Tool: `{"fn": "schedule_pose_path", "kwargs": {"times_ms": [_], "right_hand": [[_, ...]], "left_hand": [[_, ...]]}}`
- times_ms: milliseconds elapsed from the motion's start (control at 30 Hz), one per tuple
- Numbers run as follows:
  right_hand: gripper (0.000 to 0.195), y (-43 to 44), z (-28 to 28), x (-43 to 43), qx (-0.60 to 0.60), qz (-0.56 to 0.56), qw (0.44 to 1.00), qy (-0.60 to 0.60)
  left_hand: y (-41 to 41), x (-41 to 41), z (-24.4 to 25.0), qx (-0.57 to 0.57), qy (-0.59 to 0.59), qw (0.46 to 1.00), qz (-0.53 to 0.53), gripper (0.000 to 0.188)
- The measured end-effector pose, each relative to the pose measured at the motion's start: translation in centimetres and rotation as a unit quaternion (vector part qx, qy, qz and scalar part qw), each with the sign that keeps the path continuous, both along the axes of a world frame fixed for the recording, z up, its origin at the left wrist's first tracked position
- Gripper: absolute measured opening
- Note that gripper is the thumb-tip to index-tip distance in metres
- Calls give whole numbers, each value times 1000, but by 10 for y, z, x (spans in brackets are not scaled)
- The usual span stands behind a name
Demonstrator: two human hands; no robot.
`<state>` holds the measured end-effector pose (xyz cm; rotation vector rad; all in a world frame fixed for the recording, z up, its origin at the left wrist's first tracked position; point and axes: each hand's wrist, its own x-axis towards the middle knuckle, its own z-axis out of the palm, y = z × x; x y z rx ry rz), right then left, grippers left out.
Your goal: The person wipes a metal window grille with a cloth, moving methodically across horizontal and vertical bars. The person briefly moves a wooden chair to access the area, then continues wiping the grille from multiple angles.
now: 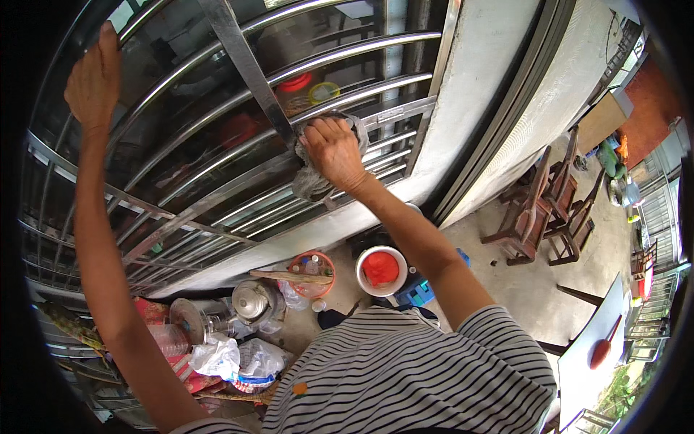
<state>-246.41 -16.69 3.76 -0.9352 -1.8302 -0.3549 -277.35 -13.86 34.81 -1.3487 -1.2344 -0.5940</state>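
Observation:
Metal window bars [205, 130] run across dark glass in front of me. My right hand [333, 149] presses a wet-looking grey cloth [313, 176] against the bars, beside a flat upright strip of the metal frame [246, 59]. Up at the far left, my left hand [95, 81] is raised to the bars with its fingers bent; the fingertips are partly hidden, so its hold on a bar cannot be made out. Behind the glass show a red lid [294, 82] and a yellow-rimmed container [324, 93].
Below the window stand a white bucket [381, 271] with something red inside, an orange basket [332, 260] of bottles, a lidded metal pot [250, 301] and plastic bags [216, 357]. Wooden chairs [523, 228] and a white table [588, 374] are at the right.

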Motion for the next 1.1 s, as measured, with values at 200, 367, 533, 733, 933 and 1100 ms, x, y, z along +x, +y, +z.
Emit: {"fn": "schedule_pose_path", "kwargs": {"times_ms": [200,367,533,733,933,1100], "right_hand": [[15,15,35,99,-136,-158,969,-131],[25,31,42,153,-80,-210,955,-196],[27,38,40,140,-197,-207,943,-172],[24,9,17,34,-90,-34,989,-111],[30,-7,-43,-11,74,-49,994,70],[27,2,-46,51,33,-107,962,249]], "left_hand": [[-5,-9,5,-72,-49,994,-59,38],[-10,16,-1,11,3,999,-35,51],[-7,35,-3,124,57,987,-84,54],[-13,27,9,-100,-118,985,77,72],[-13,21,5,-67,-109,992,1,72],[-7,4,5,-60,-94,994,-16,71]]}}
